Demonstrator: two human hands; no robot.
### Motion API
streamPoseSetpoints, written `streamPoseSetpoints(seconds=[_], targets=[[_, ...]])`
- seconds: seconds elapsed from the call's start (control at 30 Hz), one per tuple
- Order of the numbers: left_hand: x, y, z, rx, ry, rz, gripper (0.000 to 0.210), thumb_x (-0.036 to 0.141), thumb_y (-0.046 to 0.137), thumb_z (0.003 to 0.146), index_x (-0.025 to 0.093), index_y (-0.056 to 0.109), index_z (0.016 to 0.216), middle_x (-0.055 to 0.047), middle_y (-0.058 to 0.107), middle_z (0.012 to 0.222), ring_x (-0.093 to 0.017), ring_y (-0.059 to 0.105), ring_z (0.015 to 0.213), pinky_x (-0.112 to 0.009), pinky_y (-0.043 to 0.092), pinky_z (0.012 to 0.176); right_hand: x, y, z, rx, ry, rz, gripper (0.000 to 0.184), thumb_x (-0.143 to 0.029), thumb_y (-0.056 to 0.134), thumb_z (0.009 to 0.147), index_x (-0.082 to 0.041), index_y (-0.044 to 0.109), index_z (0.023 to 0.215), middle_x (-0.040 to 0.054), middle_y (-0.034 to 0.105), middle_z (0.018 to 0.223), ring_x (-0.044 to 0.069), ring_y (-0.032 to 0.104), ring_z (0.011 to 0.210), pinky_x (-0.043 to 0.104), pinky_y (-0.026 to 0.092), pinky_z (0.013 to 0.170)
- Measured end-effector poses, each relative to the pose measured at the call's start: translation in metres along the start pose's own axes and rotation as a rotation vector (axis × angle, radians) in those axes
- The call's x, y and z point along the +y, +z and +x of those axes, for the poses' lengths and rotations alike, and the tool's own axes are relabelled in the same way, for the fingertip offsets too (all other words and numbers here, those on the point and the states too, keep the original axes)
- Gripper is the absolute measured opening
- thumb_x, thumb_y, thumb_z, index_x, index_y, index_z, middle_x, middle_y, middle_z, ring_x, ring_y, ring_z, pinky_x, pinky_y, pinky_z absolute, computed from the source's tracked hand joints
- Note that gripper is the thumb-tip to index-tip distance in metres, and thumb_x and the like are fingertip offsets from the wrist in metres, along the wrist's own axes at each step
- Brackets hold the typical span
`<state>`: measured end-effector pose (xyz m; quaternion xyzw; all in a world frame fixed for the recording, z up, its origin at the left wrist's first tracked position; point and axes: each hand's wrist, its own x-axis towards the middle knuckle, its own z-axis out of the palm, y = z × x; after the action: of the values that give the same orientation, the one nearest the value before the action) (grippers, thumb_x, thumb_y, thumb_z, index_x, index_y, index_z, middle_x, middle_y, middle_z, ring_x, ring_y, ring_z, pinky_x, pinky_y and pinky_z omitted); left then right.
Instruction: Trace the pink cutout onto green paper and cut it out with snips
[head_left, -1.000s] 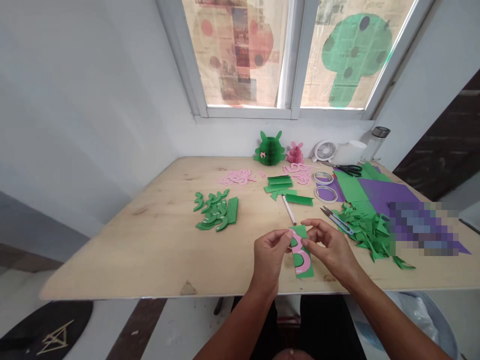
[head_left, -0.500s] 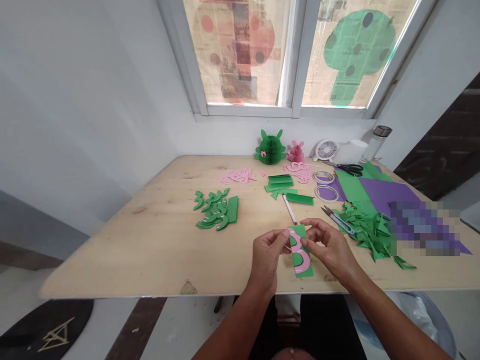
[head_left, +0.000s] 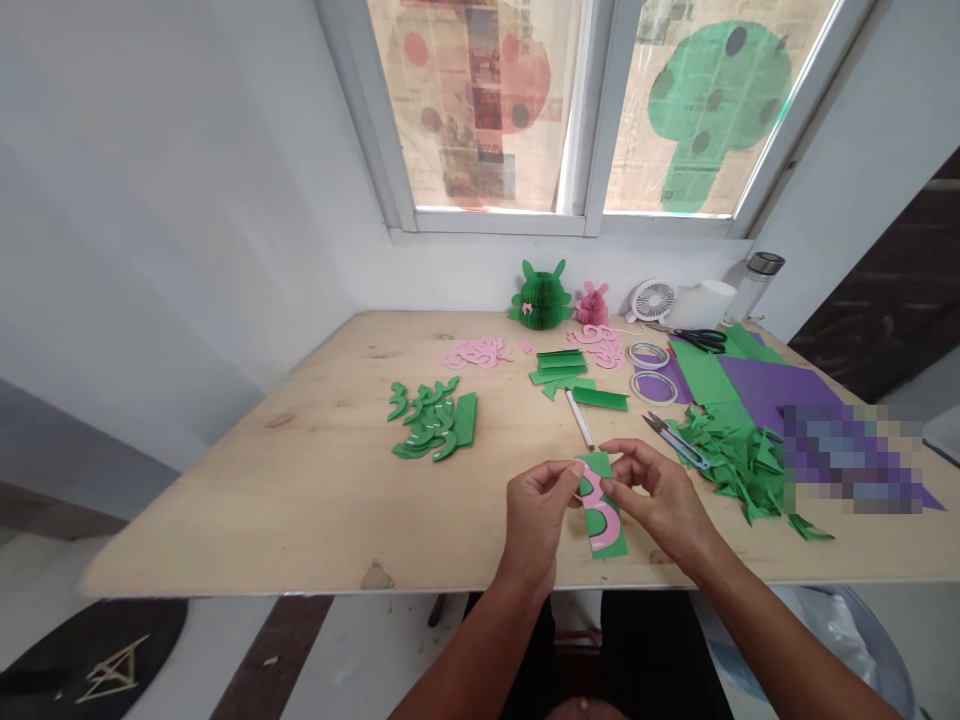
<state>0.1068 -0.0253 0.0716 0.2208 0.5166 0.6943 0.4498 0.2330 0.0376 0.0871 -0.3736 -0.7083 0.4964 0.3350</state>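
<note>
Left hand (head_left: 534, 515): lower centre of the frame, fingers pinching the strip's left side near its upper end
Right hand (head_left: 661, 497): fingers pinching the right edge
Green paper strip (head_left: 596, 522): one, lower centre, between the hands; long axis runs up the frame, top leaning slightly left
Pink cutout (head_left: 594, 492): one, laid along the strip; two rounded lobes bulge right, open sides face left
Snips (head_left: 676, 438): one pair, right of centre, blades toward upper left
Green cutouts (head_left: 424, 432): one pile, left of centre on the surface (head_left: 300, 500), too overlapped to count
White pen (head_left: 580, 420): one, centre, just above the strip
Tape rolls (head_left: 654, 402): two, right of centre
Pink pieces (head_left: 478, 353): two heaps, centre
Paper figures (head_left: 541, 302): two, one green, one pink, upper centre
</note>
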Motion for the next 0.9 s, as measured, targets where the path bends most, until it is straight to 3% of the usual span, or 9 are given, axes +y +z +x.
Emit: streamPoseSetpoints(seconds=[0.47,0.63,0.8,0.9], targets=[[-0.003,-0.005,0.006,0.034,0.000,-0.017,0.022,0.034,0.074,0.062,0.012,0.073,0.067,-0.006,0.067,0.063,-0.014,0.057,0.056,-0.027,0.048,0.057,0.003,-0.001,0.008,-0.050,-0.017,-0.006,0.032,-0.035,0.062,0.078,-0.017,0.057,0.105,-0.0004,0.061,0.068,0.016,0.060,0.065,0.028,0.048,0.062],[0.003,-0.024,0.012,0.094,0.007,-0.022,0.024,0.034,0.076,0.060,0.012,0.073,0.067,-0.003,0.065,0.061,-0.013,0.056,0.055,-0.026,0.048,0.056,0.017,-0.023,0.033,0.053,-0.070,-0.413,0.029,-0.036,0.048,0.085,-0.015,0.061,0.099,0.0068,0.070,0.081,0.020,0.065,0.073,0.030,0.050,0.064],[0.007,-0.043,0.017,0.137,-0.002,-0.029,0.023,0.034,0.078,0.058,0.013,0.072,0.065,-0.003,0.066,0.063,-0.013,0.056,0.058,-0.024,0.047,0.055,0.034,-0.073,0.033,0.205,0.032,-0.784,0.024,-0.028,0.050,0.084,-0.017,0.063,0.100,0.0094,0.071,0.090,0.024,0.065,0.079,0.033,0.045,0.069],[0.006,-0.048,0.020,0.159,-0.028,-0.045,0.024,0.033,0.079,0.054,0.013,0.071,0.064,-0.004,0.066,0.064,-0.015,0.057,0.060,-0.024,0.047,0.053,0.040,-0.093,0.023,0.195,0.114,-1.014,0.020,-0.022,0.050,0.083,-0.019,0.065,0.096,0.0096,0.071,0.090,0.025,0.064,0.078,0.031,0.041,0.063]])
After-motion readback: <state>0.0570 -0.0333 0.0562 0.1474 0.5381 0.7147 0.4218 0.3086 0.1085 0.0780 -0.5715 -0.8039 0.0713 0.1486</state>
